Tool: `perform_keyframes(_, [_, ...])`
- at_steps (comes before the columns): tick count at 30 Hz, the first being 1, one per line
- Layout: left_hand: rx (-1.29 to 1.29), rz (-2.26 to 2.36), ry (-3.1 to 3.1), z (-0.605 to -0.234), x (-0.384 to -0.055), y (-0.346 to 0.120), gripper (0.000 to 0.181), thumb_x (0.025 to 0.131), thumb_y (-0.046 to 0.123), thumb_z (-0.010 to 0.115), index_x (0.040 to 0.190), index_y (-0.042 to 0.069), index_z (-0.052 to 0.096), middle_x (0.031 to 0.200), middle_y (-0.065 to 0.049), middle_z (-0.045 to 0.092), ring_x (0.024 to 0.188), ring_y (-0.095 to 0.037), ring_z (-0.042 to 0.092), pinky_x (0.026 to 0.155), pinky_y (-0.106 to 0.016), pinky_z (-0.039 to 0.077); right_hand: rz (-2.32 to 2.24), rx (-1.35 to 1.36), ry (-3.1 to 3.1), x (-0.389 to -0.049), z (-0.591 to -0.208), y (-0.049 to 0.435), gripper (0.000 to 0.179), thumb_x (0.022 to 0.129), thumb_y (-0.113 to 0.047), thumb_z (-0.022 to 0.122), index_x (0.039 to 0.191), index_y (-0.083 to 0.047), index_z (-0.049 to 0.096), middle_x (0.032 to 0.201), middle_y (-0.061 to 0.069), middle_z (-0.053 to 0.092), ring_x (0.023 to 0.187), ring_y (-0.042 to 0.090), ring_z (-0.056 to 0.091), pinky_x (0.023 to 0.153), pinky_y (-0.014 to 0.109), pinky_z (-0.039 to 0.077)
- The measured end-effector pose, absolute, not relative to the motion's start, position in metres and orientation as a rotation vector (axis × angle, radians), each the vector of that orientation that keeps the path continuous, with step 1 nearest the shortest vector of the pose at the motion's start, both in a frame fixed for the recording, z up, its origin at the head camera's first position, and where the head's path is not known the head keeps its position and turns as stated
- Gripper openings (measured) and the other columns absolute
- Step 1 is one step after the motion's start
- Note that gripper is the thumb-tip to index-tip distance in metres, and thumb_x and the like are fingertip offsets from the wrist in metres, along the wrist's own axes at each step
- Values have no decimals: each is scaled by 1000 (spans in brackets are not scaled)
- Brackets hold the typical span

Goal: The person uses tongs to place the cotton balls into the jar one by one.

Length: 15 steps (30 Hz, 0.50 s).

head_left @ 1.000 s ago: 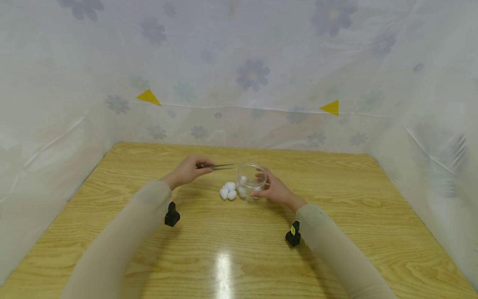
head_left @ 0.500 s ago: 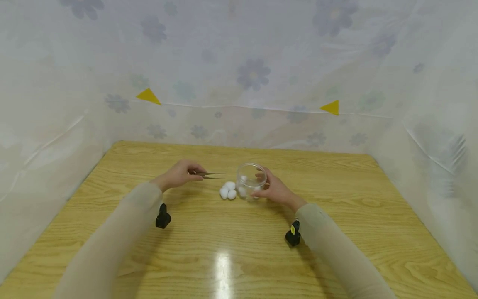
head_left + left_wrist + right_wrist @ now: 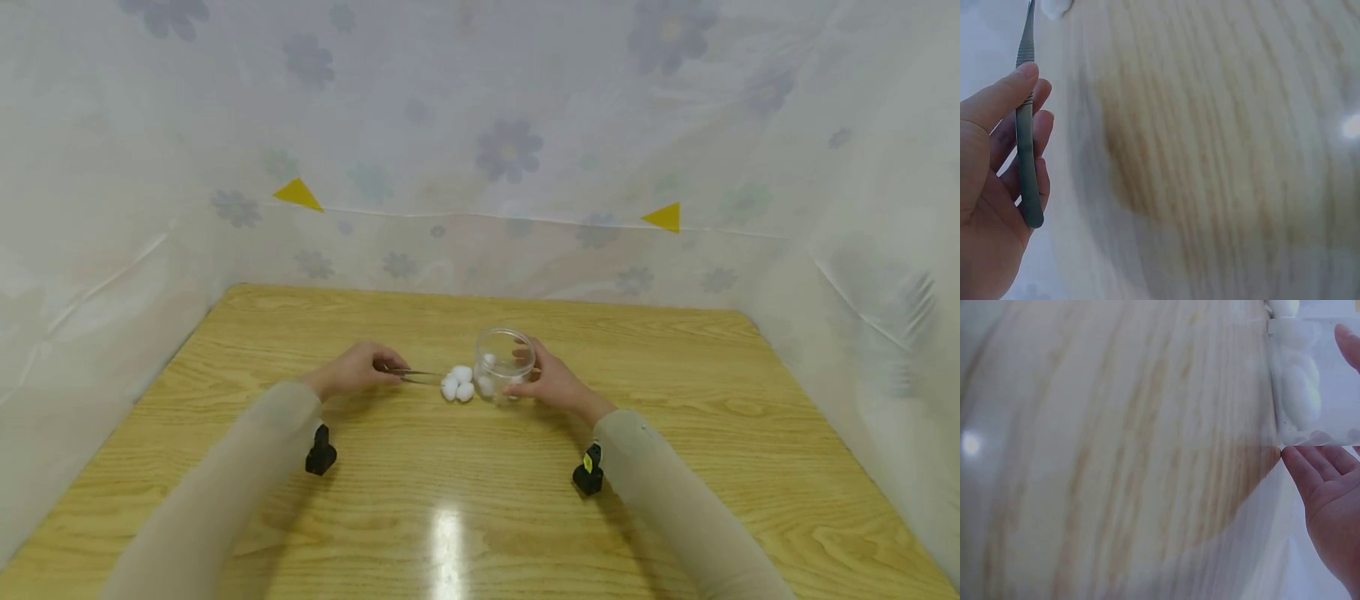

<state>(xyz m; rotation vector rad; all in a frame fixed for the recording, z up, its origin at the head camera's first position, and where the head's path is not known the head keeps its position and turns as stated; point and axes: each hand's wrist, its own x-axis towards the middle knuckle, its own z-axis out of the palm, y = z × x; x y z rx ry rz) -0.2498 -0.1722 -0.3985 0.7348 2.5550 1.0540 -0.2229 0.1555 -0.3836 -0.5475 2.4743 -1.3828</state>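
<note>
Pinching tweezers with my left hand, tips just left of the white balls, my right hand gripping the clear jar to their right

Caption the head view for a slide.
Left hand points tweezers at loose white balls; right hand grips a clear jar holding more, on a wood-grained table.

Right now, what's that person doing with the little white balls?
The person's left hand holds metal tweezers, pointing them at a small pile of white balls on the wooden table. I can't tell if the tips touch the pile. The right hand grips a clear jar right beside the pile. Some white balls are already inside the jar, and the ones in the pile are outside it.
</note>
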Motion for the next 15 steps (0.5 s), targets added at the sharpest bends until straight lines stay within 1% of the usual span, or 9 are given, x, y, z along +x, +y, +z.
perform_keyframes(6, [752, 1058, 2558, -408, -249, -169, 23, 86, 10, 67, 106, 0, 69, 95, -11, 70, 86, -17, 64, 77, -31, 51, -1388, -552, 2471, -223, -384, 156, 82, 81, -6, 72, 146, -3, 22, 142, 31, 35, 130, 44, 38, 104, 50, 37])
perform_keyframes(10, [738, 1041, 2576, -408, -247, -167, 21, 86, 9, 67, 105, 0, 69, 95, -11, 70, 87, -18, 64, 78, -33, 51, -1385, -548, 2472, -223, -384, 156, 83, 81, -6, 72, 146, -3, 22, 143, 30, 35, 130, 44, 38, 105, 50, 37])
perform_keyframes(15, [716, 1007, 2598, -405, -245, -163, 19, 86, 9, 67, 103, 1, 69, 94, -10, 70, 85, -17, 63, 75, -33, 51, -1380, -545, 2482, -222, -382, 155, 81, 81, -6, 73, 145, -2, 24, 142, 30, 36, 131, 44, 37, 105, 50, 36])
